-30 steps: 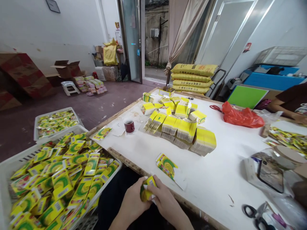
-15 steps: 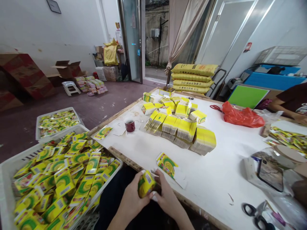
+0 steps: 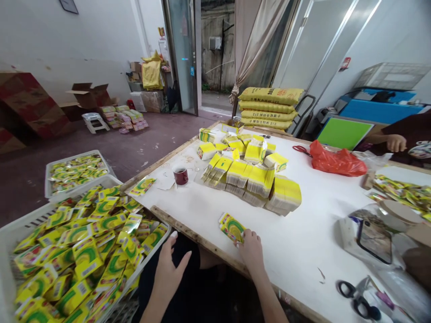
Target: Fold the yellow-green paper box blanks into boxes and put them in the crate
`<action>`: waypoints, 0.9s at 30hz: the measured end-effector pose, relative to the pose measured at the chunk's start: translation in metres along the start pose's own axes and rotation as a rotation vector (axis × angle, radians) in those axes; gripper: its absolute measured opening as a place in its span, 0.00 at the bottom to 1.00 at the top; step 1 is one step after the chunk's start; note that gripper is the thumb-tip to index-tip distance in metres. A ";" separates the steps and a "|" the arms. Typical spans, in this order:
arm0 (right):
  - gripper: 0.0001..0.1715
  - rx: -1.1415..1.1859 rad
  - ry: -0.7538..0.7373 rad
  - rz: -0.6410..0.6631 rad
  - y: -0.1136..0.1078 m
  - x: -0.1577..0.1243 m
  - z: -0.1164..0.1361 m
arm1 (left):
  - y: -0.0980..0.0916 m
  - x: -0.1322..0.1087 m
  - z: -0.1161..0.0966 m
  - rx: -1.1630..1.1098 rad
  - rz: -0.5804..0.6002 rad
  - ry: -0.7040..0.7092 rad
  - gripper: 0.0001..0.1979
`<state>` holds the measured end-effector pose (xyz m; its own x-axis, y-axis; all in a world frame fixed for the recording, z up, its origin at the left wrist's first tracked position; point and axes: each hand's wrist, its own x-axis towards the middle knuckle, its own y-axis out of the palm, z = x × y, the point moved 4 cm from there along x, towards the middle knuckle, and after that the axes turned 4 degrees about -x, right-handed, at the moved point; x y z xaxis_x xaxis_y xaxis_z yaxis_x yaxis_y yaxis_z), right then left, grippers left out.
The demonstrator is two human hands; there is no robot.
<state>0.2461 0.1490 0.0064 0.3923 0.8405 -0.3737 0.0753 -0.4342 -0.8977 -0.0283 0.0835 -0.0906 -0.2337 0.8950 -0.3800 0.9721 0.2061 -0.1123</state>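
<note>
My left hand (image 3: 168,264) is raised beside the near right edge of a white plastic crate (image 3: 7,260), thumb and fingers apart, with nothing in it. Many small yellow-and-green folded boxes (image 3: 86,255) lie heaped in that crate. On the white tabletop, my right hand (image 3: 252,251) has its fingers closed over the right end of a flat yellow-and-green carton (image 3: 230,225). The carton still lies on the table, its right end hidden under the fingers. Beyond it stand rows of stacked yellow cartons (image 3: 257,181).
A dark red mug (image 3: 181,176) stands near the table's left edge. To the right are a red plastic bag (image 3: 336,159), a phone (image 3: 375,242) and black-handled scissors (image 3: 357,298). Another person's hand (image 3: 396,143) shows at far right. A second crate (image 3: 47,179) sits on the floor.
Both hands held a yellow box between them; now they are apart. A box has been added at the crate's right side. My right hand has moved onto the flat carton.
</note>
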 end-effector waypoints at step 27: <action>0.28 1.487 -0.389 0.695 -0.004 -0.114 0.106 | 0.045 -0.016 -0.065 -0.981 0.006 -0.384 0.30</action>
<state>0.1034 0.0894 0.0277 -0.2730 0.7576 -0.5929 -0.9593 -0.2604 0.1090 0.0208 0.1043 -0.0299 -0.0532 0.7471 -0.6626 0.5250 0.5854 0.6178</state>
